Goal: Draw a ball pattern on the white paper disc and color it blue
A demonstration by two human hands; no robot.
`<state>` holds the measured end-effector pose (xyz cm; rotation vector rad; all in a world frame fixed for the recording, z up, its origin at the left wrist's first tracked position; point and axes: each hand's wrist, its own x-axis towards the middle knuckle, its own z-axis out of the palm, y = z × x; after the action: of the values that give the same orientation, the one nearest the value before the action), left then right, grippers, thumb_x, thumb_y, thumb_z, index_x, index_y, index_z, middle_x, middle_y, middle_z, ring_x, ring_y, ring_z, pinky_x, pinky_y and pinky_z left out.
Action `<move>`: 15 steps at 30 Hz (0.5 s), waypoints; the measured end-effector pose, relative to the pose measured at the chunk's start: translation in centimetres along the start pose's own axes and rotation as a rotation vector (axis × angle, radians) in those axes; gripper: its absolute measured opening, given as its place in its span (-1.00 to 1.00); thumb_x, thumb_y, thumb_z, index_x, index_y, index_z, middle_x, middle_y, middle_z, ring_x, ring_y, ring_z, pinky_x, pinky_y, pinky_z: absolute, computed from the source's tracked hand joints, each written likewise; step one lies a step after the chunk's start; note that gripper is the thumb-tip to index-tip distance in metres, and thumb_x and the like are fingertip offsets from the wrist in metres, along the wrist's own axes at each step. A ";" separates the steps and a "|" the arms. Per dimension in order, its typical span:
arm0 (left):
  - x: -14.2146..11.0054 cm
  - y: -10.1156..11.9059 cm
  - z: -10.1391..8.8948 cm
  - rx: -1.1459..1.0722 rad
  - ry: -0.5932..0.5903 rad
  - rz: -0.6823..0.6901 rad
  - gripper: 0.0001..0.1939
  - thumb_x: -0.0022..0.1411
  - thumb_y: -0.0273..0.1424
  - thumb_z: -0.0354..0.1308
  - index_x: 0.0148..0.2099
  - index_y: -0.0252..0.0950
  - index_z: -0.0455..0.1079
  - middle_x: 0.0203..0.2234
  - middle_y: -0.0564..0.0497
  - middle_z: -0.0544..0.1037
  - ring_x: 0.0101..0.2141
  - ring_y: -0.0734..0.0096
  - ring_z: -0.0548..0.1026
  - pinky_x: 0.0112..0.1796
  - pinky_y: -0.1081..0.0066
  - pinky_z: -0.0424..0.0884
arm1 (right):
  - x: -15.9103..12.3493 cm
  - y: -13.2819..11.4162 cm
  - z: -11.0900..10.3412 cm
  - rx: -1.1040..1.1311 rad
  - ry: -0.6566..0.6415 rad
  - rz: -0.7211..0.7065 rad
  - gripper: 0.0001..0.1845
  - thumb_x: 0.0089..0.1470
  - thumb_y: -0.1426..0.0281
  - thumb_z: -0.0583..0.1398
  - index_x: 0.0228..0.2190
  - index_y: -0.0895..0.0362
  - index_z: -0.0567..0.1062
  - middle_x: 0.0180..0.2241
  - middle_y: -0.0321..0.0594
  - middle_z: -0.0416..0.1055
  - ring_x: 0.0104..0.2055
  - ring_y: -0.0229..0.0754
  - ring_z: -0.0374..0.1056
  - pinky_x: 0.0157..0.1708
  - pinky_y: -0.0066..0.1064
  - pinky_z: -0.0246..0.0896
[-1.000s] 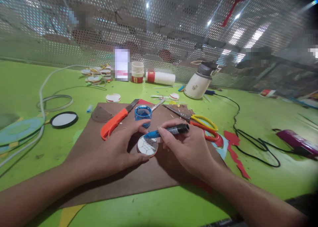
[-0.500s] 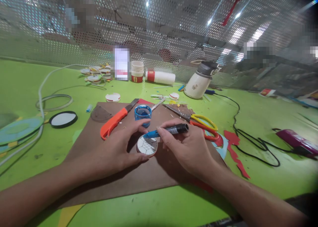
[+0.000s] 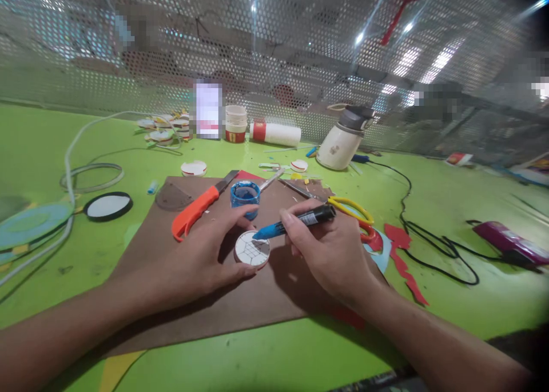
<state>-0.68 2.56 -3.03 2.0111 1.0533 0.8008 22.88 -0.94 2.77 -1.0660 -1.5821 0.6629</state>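
Note:
My left hand (image 3: 206,248) grips the edge of a small white disc (image 3: 249,256) between thumb and forefinger. Black lines like a web cover the disc's top. In my right hand (image 3: 330,249) is a blue marker (image 3: 270,230) with a black rear end, held like a pen. Its tip is at the disc's upper face; whether it touches cannot be told. Under both hands lies a brown board (image 3: 193,317). Just beyond the disc stands a small blue round container (image 3: 245,200). An orange-handled cutter (image 3: 197,206) rests left of it, and scissors (image 3: 354,209) with yellow and red handles lie right.
Paper cups (image 3: 235,126) and a lying cup stack (image 3: 278,134) stand at the back near a phone (image 3: 209,109). A white flask (image 3: 338,147) is behind right. A black cord (image 3: 407,209) and red scraps (image 3: 405,260) lie right; a white cable (image 3: 71,163) runs left.
My right hand has shifted a little to the right with the marker, whose tip has moved slightly right over the disc. My left hand keeps its grip on the disc.

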 end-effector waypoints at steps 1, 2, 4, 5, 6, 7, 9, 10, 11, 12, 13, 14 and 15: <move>0.0 0.0 0.0 0.000 -0.012 -0.020 -0.27 0.29 -0.07 0.54 0.43 -0.11 0.55 0.24 -0.19 0.74 0.26 -0.26 0.68 0.26 -0.11 0.64 | 0.0 0.0 0.0 0.007 -0.004 -0.002 -0.71 0.32 0.31 0.38 -0.46 0.03 0.53 -0.64 -0.42 0.40 -0.61 -0.28 0.30 -0.59 -0.48 0.28; -0.1 0.1 0.0 -0.001 -0.026 -0.044 -0.21 0.28 -0.06 0.54 0.48 -0.10 0.52 0.27 -0.20 0.73 0.28 -0.28 0.66 0.28 -0.15 0.62 | 0.0 0.1 0.1 0.015 -0.006 -0.004 -0.72 0.31 0.31 0.38 -0.45 0.03 0.53 -0.63 -0.42 0.41 -0.61 -0.28 0.31 -0.58 -0.48 0.30; -0.2 0.4 -0.1 0.000 -0.034 -0.074 -0.10 0.25 -0.04 0.54 0.55 -0.08 0.46 0.31 -0.20 0.71 0.32 -0.33 0.64 0.35 -0.24 0.57 | 0.1 0.0 0.1 0.024 -0.006 -0.009 -0.73 0.31 0.31 0.38 -0.45 0.03 0.55 -0.63 -0.43 0.41 -0.60 -0.28 0.33 -0.57 -0.48 0.34; -0.2 0.6 -0.1 0.004 -0.036 -0.079 -0.07 0.23 -0.03 0.55 0.57 -0.08 0.44 0.32 -0.21 0.70 0.34 -0.36 0.63 0.38 -0.27 0.55 | 0.1 0.0 0.2 0.025 -0.008 -0.011 -0.73 0.31 0.31 0.38 -0.45 0.03 0.55 -0.63 -0.43 0.42 -0.60 -0.28 0.33 -0.56 -0.48 0.35; -0.3 0.7 -0.2 0.005 -0.043 -0.081 -0.05 0.21 -0.02 0.55 0.58 -0.07 0.43 0.34 -0.22 0.69 0.35 -0.38 0.63 0.39 -0.29 0.55 | 0.1 -0.1 0.2 0.025 -0.008 -0.014 -0.73 0.32 0.32 0.38 -0.45 0.03 0.56 -0.63 -0.43 0.42 -0.60 -0.28 0.33 -0.55 -0.48 0.36; -0.3 0.9 -0.3 0.002 -0.052 -0.083 -0.03 0.21 -0.01 0.54 0.59 -0.07 0.42 0.35 -0.23 0.68 0.36 -0.39 0.63 0.38 -0.30 0.56 | 0.1 -0.1 0.2 0.027 -0.010 -0.017 -0.73 0.32 0.32 0.38 -0.45 0.03 0.56 -0.63 -0.43 0.42 -0.60 -0.28 0.34 -0.55 -0.48 0.36; -0.4 1.1 -0.5 -0.013 -0.071 -0.078 -0.01 0.24 0.03 0.50 0.62 -0.07 0.38 0.39 -0.25 0.67 0.38 -0.42 0.62 0.38 -0.32 0.57 | 0.0 0.0 0.3 0.035 -0.013 -0.021 -0.74 0.32 0.33 0.38 -0.44 0.03 0.58 -0.62 -0.43 0.43 -0.60 -0.28 0.34 -0.55 -0.48 0.35; -0.4 1.1 -0.6 -0.020 -0.077 -0.075 0.00 0.26 0.05 0.49 0.65 -0.07 0.35 0.42 -0.26 0.65 0.40 -0.43 0.61 0.40 -0.33 0.56 | 0.0 0.0 0.3 0.038 -0.013 -0.021 -0.75 0.33 0.33 0.39 -0.43 0.03 0.59 -0.62 -0.43 0.44 -0.60 -0.28 0.35 -0.55 -0.49 0.34; -0.4 1.0 -0.7 -0.026 -0.077 -0.070 0.01 0.28 0.05 0.48 0.66 -0.07 0.33 0.45 -0.27 0.63 0.42 -0.43 0.60 0.42 -0.33 0.54 | 0.0 0.1 0.2 0.038 -0.015 -0.020 -0.76 0.33 0.33 0.39 -0.42 0.04 0.60 -0.61 -0.43 0.45 -0.59 -0.28 0.36 -0.55 -0.49 0.34; -0.4 0.9 -0.7 -0.030 -0.074 -0.064 0.00 0.29 0.05 0.48 0.66 -0.07 0.33 0.47 -0.26 0.62 0.44 -0.43 0.58 0.44 -0.33 0.52 | 0.0 0.3 0.2 0.033 -0.016 -0.020 -0.77 0.33 0.33 0.40 -0.41 0.04 0.62 -0.61 -0.42 0.46 -0.58 -0.28 0.37 -0.54 -0.49 0.35; -0.4 0.8 -0.8 -0.030 -0.073 -0.058 0.00 0.30 0.03 0.48 0.66 -0.07 0.33 0.49 -0.26 0.61 0.47 -0.42 0.57 0.46 -0.31 0.50 | 0.0 0.4 0.2 0.026 -0.017 -0.023 -0.78 0.33 0.33 0.40 -0.40 0.05 0.63 -0.60 -0.42 0.48 -0.57 -0.28 0.39 -0.53 -0.49 0.37; -0.3 0.6 -0.8 -0.029 -0.073 -0.051 -0.01 0.31 0.02 0.48 0.67 -0.08 0.33 0.49 -0.26 0.61 0.47 -0.40 0.56 0.47 -0.29 0.49 | -0.1 0.5 0.1 0.017 -0.020 -0.026 -0.79 0.33 0.34 0.40 -0.40 0.05 0.65 -0.59 -0.41 0.49 -0.56 -0.28 0.41 -0.51 -0.49 0.39; -0.3 0.5 -0.9 -0.027 -0.070 -0.044 -0.02 0.32 0.00 0.48 0.67 -0.09 0.33 0.48 -0.26 0.62 0.47 -0.39 0.57 0.47 -0.28 0.50 | -0.1 0.6 0.1 0.008 -0.025 -0.029 -0.80 0.33 0.35 0.39 -0.39 0.06 0.66 -0.58 -0.40 0.51 -0.55 -0.28 0.42 -0.49 -0.49 0.41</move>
<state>-1.29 2.35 -2.23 1.9717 1.0377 0.7132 23.00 -0.73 2.21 -1.0308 -1.6121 0.6643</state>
